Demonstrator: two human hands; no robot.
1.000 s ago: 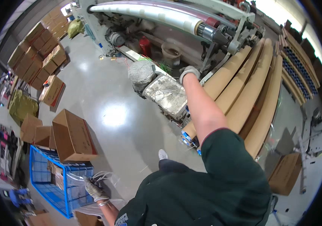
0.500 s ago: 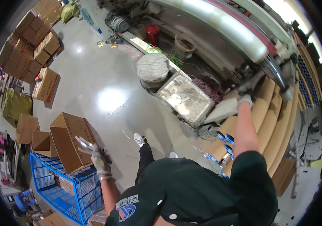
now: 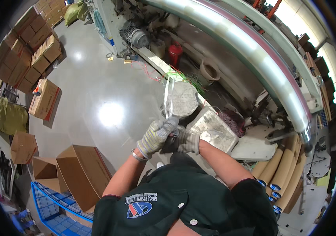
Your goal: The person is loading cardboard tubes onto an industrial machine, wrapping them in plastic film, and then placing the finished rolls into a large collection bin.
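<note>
My left hand, in a grey-white knit glove, is closed around a clear, shiny plastic strip that stands up from the fist. Close beside it, my right hand, gloved too, has its fingers curled in by the left fingertips. A small dark shape shows between the hands; whether the right hand grips it or the strip's lower end is hidden. Both hands are together in front of my chest. Beyond them stands a round, worn grey stool, with a stained white rectangular bin to its right.
A machine with a long glossy roller arcs across the upper right. Cardboard tubes lie below its end. At lower left, open cartons rest on a blue plastic crate. Stacked cartons stand far left.
My left hand has come in from beside the open carton with the plastic strip. My right hand has drawn back from the machine near the tubes, and both now meet. The view has shifted.
</note>
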